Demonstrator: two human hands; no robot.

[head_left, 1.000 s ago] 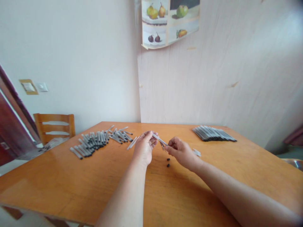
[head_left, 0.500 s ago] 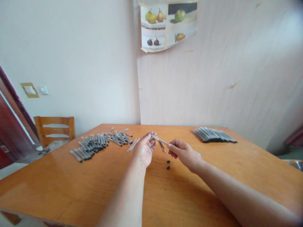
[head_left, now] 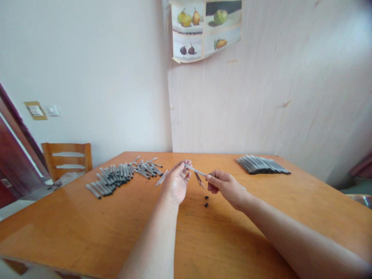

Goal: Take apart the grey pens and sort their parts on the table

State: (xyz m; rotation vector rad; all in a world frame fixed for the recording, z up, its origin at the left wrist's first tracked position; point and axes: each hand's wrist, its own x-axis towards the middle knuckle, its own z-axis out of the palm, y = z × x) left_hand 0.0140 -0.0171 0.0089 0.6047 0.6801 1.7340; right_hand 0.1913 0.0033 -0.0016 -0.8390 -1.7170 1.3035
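Pinching a pen tube [head_left: 194, 170] at both ends with left hand [head_left: 175, 183] and right hand [head_left: 226, 185], toward far edge of worktop [head_left: 87, 224]. Probably light, stiff, slippery; best gripped near ends.

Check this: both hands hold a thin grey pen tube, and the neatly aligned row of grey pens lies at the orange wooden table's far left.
Wrong side: the head view shows the neatly aligned row of grey pens at the orange wooden table's far right. The left hand and right hand hold the thin grey pen tube.

Slim grey pen barrel [head_left: 195, 170], tilted, aloft
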